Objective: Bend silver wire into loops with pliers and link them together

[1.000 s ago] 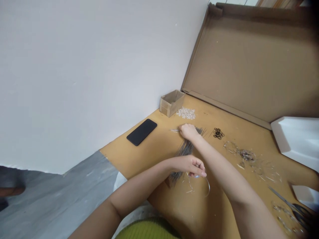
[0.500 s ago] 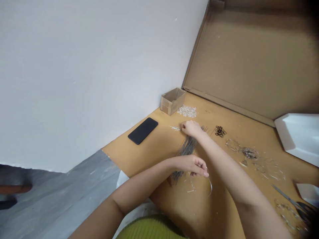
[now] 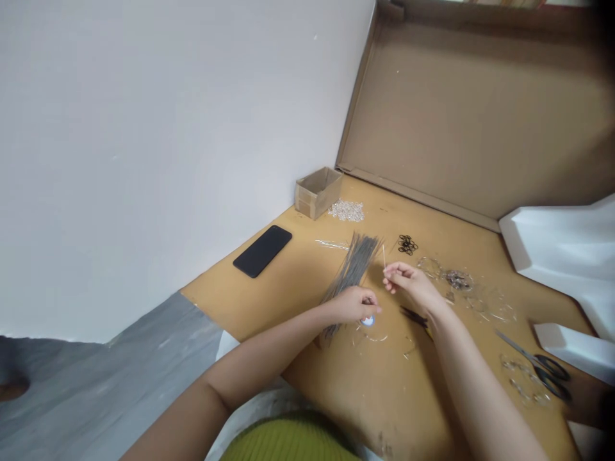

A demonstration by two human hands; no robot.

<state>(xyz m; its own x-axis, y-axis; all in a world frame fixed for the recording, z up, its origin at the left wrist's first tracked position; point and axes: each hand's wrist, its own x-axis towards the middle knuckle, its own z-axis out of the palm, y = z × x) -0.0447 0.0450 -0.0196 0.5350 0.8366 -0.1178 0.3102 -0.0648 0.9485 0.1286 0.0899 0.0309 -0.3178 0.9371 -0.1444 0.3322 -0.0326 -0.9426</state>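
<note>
My left hand (image 3: 354,304) is closed over the lower part of a bundle of thin grey wires (image 3: 355,266), with a thin curved wire (image 3: 377,339) hanging from its fingers. A small blue-and-white round thing (image 3: 368,321) shows just under those fingertips. To the right of the bundle, my right hand (image 3: 408,282) pinches a short, straight silver wire (image 3: 384,257) that points upward. Black-jawed pliers (image 3: 414,315) lie partly hidden beneath my right forearm. More straight silver wires (image 3: 331,244) rest left of the bundle's upper end.
A small cardboard box (image 3: 314,195) stands by the wall beside a pile of clear beads (image 3: 346,210). A black phone (image 3: 262,251) lies at left. Black rings (image 3: 407,244), tangled wire pieces (image 3: 459,280) and scissors (image 3: 538,365) lie toward the right, near white foam pieces (image 3: 552,246).
My right hand has moved from the silver wires back to the right of the bundle, with one straight wire in it. My left hand has shifted slightly left and up; the camera view has turned right.
</note>
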